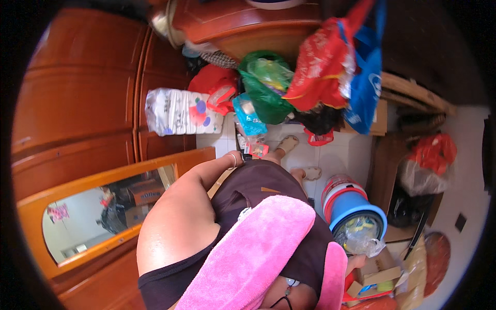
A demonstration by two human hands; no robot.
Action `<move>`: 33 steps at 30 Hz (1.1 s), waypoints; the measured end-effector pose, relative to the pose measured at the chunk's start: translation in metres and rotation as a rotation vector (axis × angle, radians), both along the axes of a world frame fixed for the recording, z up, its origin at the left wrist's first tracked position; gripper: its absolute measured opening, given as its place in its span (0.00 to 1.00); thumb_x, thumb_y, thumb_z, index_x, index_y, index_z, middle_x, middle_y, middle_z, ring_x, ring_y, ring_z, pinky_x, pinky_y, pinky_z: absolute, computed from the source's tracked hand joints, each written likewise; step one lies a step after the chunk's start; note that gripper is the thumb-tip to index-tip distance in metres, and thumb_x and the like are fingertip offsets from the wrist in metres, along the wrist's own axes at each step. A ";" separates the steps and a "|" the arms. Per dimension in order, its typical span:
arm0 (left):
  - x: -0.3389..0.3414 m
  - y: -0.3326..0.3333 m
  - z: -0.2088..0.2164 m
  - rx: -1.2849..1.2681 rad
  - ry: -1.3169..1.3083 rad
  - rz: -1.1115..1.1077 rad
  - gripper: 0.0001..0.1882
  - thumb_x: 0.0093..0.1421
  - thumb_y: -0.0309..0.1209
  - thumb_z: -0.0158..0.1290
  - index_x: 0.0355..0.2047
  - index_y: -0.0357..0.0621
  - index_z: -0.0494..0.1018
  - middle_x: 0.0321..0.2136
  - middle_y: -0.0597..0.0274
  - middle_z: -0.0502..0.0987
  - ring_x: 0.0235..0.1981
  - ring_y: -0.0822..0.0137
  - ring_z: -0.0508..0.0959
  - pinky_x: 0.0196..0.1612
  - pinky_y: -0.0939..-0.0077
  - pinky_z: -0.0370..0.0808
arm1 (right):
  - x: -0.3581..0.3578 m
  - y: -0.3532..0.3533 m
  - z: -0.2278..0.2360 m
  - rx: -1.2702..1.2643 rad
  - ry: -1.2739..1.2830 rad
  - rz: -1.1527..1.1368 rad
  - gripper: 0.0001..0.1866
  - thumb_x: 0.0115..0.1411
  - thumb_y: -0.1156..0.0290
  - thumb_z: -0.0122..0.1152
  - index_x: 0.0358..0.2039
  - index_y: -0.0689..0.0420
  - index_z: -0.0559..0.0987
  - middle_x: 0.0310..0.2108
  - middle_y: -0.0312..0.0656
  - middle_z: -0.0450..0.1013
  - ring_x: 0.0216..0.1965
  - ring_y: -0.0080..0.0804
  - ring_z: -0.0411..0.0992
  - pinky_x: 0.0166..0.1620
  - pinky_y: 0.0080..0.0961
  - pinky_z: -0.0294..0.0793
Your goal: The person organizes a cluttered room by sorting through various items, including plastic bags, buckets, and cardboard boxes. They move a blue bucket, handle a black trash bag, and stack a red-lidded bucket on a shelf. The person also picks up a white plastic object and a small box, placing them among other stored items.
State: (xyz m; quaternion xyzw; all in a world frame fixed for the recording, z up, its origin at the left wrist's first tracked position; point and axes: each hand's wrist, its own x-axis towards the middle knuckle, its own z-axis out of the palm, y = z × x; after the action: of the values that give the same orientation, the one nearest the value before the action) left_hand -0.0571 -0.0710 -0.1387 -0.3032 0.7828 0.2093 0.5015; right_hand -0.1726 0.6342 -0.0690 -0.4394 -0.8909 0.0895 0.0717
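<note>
My left arm reaches forward past my dark top, with a bracelet at the wrist. My left hand (239, 158) is low, near a small red and white packet (257, 149); its fingers are mostly hidden, with something dark beside them. At the lower right, a little of my right hand (355, 263) shows past a pink towel (253, 248) draped over my front. It is close to an open cardboard box (376, 281); its fingers and anything in them cannot be made out.
A wrapped pack of paper rolls (178, 112) is by the brown wardrobe (82, 98). Green (264, 90), red (323, 67) and blue (366, 88) bags crowd the far side. Stacked buckets (351, 204) hold clear plastic. A mirrored door panel (103, 212) is at left.
</note>
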 end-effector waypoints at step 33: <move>-0.236 0.079 0.066 0.412 0.203 -0.957 0.23 0.50 0.35 0.53 0.44 0.36 0.68 0.38 0.47 0.75 0.40 0.56 0.75 0.44 0.67 0.70 | 0.148 -0.049 -0.040 -0.643 0.716 -0.607 0.20 0.44 0.76 0.56 0.41 0.66 0.71 0.26 0.45 0.70 0.21 0.30 0.68 0.22 0.23 0.67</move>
State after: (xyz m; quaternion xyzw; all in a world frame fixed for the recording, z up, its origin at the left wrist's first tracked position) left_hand -0.2935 0.0082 -0.0724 0.2146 0.8209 0.1348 0.5118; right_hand -0.0245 0.5855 -0.1090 -0.6177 -0.5727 0.4751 0.2543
